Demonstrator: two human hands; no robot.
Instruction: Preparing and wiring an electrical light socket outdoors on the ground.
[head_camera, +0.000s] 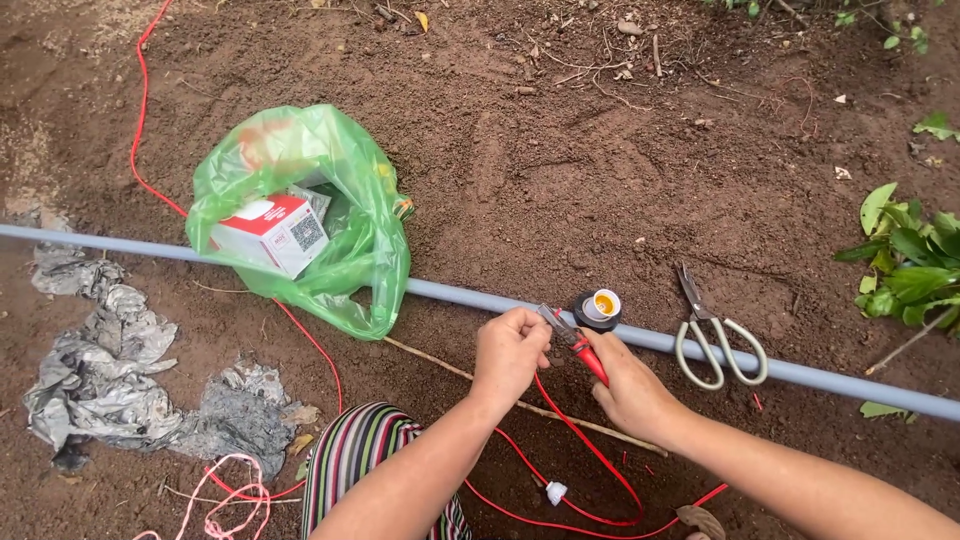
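My left hand (510, 352) is closed around something small just in front of the grey pipe (830, 375); a thin red wire (575, 430) runs down from it. My right hand (628, 385) grips a screwdriver with a red handle (585, 352), whose tip points up-left toward my left hand. A black lamp socket with a yellow and white core (598, 308) sits against the pipe just beyond both hands. What my left fingers pinch is hidden.
A green plastic bag (345, 215) holding a red and white box (272, 232) lies over the pipe at the left. Grey-handled scissors (715, 335) rest on the pipe at the right. Crumpled grey sheeting (110, 365) lies lower left, leafy plants (910, 260) at the right edge. A red cable (140, 110) crosses bare soil.
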